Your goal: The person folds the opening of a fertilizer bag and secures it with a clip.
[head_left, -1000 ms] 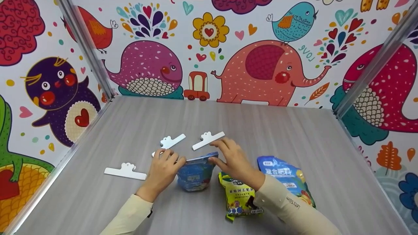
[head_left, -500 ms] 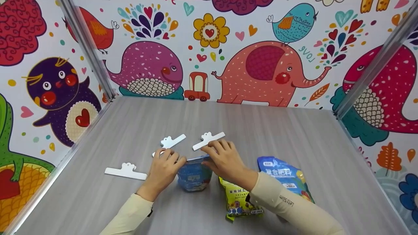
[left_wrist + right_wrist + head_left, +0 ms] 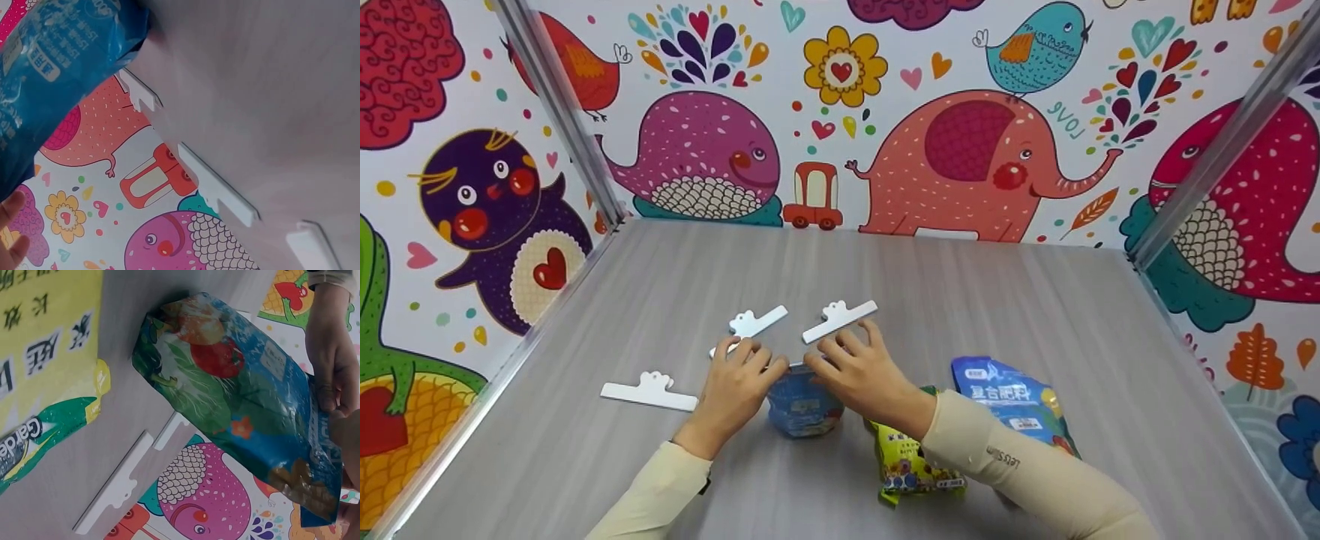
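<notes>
A blue plastic pouch (image 3: 804,409), printed with vegetables, stands upright on the table. My left hand (image 3: 736,384) pinches the left end of its top edge, thumb on the near side. My right hand (image 3: 864,375) pinches the same top edge farther right, close to the left hand, and covers the pouch's upper right corner. In the right wrist view the printed front of the pouch (image 3: 225,377) slants up to both hands at its top edge. The left wrist view shows the pouch's other side (image 3: 62,67), with white lettering.
Three white clips lie around the hands: one (image 3: 649,391) at left, one (image 3: 757,322) beyond the left hand, one (image 3: 841,320) beyond the right. A yellow-green bag (image 3: 911,461) lies under the right forearm, a flat blue pouch (image 3: 1016,397) beside it. Printed walls (image 3: 697,150) surround the table.
My right hand has slid left along the pouch's top edge, from its right corner toward the left hand. The left hand has kept its place.
</notes>
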{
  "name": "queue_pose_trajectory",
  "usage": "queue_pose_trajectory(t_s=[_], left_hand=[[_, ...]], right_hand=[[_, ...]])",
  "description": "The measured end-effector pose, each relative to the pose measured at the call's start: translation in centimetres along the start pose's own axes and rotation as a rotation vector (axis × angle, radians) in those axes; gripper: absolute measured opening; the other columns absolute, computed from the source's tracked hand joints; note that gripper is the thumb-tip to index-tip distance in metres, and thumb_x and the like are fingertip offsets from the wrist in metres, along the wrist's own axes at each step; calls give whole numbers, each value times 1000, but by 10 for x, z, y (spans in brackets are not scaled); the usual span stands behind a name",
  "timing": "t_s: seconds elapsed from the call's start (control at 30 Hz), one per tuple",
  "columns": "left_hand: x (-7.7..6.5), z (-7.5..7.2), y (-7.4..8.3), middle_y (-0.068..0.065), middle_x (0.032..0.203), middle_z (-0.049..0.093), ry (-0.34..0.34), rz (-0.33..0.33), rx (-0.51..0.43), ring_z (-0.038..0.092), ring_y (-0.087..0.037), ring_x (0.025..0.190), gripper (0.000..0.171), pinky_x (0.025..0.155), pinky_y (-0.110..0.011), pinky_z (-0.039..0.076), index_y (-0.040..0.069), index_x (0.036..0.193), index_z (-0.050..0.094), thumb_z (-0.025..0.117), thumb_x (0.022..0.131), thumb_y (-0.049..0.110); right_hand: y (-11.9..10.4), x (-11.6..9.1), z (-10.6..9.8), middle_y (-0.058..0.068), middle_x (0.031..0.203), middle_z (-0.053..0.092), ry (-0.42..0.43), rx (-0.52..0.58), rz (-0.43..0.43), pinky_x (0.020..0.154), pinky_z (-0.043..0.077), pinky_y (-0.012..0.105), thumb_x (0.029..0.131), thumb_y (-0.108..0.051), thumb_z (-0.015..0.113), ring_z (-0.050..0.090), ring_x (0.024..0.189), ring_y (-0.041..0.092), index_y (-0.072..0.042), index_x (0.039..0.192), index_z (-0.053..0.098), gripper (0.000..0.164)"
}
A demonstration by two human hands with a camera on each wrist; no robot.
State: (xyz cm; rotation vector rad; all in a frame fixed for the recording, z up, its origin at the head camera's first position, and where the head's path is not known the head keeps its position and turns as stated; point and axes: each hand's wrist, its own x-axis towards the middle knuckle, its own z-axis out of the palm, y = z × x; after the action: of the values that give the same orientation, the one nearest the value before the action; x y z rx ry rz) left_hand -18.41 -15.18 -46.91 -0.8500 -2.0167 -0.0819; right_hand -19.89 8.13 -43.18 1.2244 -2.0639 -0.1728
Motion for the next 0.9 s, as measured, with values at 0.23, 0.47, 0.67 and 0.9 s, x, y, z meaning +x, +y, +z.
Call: queue_pose_trajectory(t_s=[0.23,0.47,0.67,0.9], left_hand=[[1,1,0,-5,77,58,9,0,11,59,-26,78,8,76,-51,49,12,88,59,53,93,9],[0,2,-1,-6,76,58,30,15,19,59,-26,77,9,75,-50,48,12,87,59,52,92,8],[-1,6,-4,-6,75,57,78,43,25,59,-26,76,18,73,-49,47,12,86,60,48,100,12],[-2,7,-6,-6,74,58,93,70,26,59,-26,76,20,73,-48,47,12,87,62,47,100,10]], right_hand=[[0,1,-1,0,102,61,-1,-36,-42,93,45,50,92,-21,73,56,93,19,-21,119,60,30],[-3,4,-1,0,108,63,-11,-18,-47,94,46,46,87,-20,78,57,98,18,-22,117,62,34],[-3,7,0,1,106,61,1,-10,-69,89,48,41,89,-18,77,58,97,19,-23,116,63,31],[-2,8,1,3,103,61,23,-21,-86,85,50,37,90,-18,75,59,94,20,-23,115,63,28]])
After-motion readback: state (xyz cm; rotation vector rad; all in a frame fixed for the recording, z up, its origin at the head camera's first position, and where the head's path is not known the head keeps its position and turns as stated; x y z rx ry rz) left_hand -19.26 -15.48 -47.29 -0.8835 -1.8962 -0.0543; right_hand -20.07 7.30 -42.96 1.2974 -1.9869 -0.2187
